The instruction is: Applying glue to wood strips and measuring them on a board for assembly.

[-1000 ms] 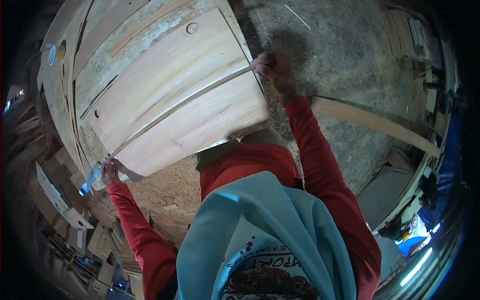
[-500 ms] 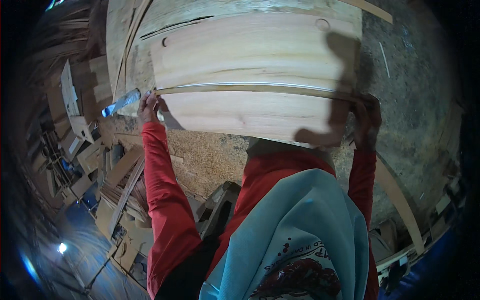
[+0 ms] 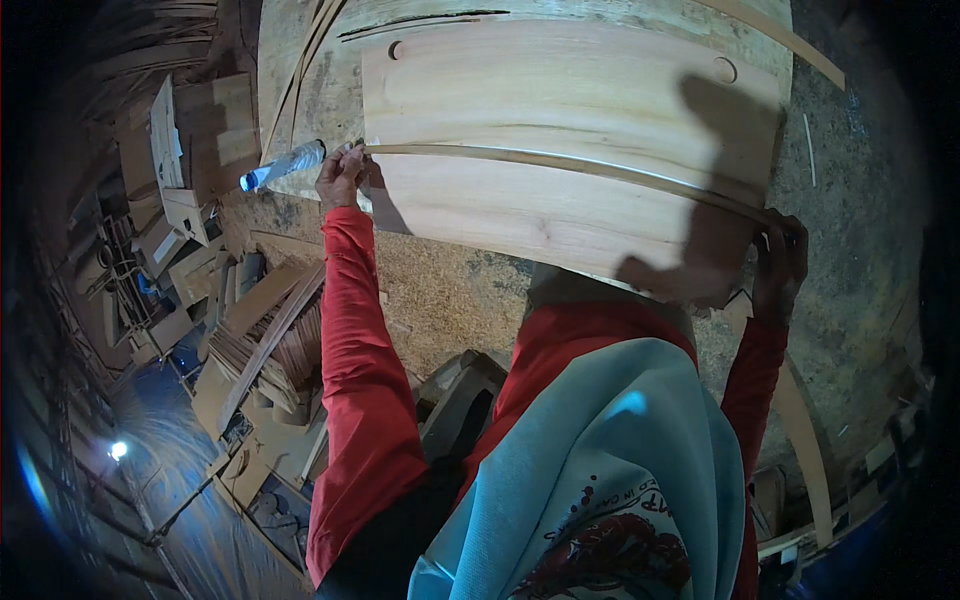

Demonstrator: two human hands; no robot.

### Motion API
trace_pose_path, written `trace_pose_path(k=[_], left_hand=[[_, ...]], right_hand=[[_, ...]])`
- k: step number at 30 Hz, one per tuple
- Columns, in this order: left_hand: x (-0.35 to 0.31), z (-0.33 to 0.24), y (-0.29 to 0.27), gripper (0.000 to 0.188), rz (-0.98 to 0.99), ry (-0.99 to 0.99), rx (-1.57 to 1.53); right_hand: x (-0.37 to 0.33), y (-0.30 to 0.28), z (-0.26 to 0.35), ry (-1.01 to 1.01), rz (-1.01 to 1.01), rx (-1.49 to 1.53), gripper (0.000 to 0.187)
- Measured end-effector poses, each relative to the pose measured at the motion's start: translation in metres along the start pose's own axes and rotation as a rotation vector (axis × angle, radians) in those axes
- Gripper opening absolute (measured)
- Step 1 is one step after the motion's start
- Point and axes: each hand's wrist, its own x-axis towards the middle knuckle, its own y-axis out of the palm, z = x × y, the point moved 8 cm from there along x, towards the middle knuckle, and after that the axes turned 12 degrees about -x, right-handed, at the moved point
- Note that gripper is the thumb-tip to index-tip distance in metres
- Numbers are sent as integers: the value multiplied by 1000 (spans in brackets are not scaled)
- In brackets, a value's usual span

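A thin wooden strip (image 3: 560, 160) runs lengthwise over a broad pale wooden panel (image 3: 560, 95), bowing slightly. At its left end the fingers of my left hand (image 3: 342, 178) are closed round it, just off the panel's left edge. My right hand (image 3: 782, 265), partly in shadow, has its fingers closed on the right end. Whether the strip touches the panel all along is unclear. Two round marks or holes, a left one (image 3: 396, 50) and a right one (image 3: 726, 70), sit near the panel's far corners. Dark shadows fall across its right side.
A clear plastic bottle (image 3: 284, 166) with a blue cap lies beside my left hand. Long narrow strips (image 3: 300, 75) rest at the far left, and another strip (image 3: 785, 45) at the far right. Stacked offcuts (image 3: 275, 345) fill the lower left. Sawdust (image 3: 450, 285) covers the ground nearby.
The view has shifted and turned a little, so panel, bottle and hands sit farther right in it. Both hands keep hold of the strip, whose bright edge line shows over less of its length.
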Motion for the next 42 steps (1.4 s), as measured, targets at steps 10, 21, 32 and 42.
trace_pose_path(k=[10, 21, 32, 42], left_hand=[[15, 18, 14, 31, 99, 3, 29], [38, 13, -28, 39, 66, -18, 137], [45, 16, -18, 35, 58, -44, 110], [-176, -58, 230, 44, 785, 894, 845]], right_hand=[[-2, -18, -4, -42, 21, -65, 22], [-2, -1, 3, -44, 14, 52, 20], [5, -4, -16, -125, -79, 307, 20], [14, 0, -22, -139, -31, 253, 20]])
